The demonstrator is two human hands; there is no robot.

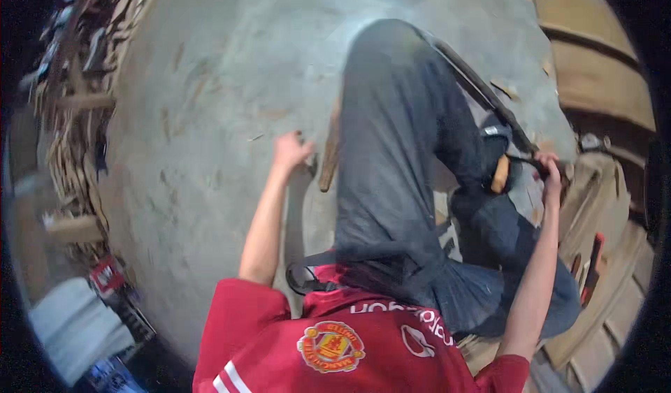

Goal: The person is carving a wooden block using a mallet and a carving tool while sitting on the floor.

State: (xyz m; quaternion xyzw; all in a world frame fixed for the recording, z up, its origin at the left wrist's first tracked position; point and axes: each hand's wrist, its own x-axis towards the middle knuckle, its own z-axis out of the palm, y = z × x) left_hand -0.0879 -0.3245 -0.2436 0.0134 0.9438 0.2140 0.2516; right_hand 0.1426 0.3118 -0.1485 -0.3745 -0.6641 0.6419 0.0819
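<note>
My left hand (291, 153) is over the concrete floor, left of my raised knee, fingers bent and apart with nothing visible in them. Just right of it, the end of a brown wooden stick (328, 162) sticks out beside my leg. My right hand (551, 172) is closed at the far side of my other leg. It grips a dark, thin tool whose light wooden handle (500, 174) shows near my foot; its exact kind is unclear. A long dark stick (489, 96) slants from behind my knee toward that hand.
Piled split wood (84, 134) lines the left side, with a pale cloth-like bundle (77, 330) below it. Brown boards or cardboard (594, 64) lie along the right. A red-and-black tool (593, 267) rests at lower right. Small chips are scattered on the floor (210, 183).
</note>
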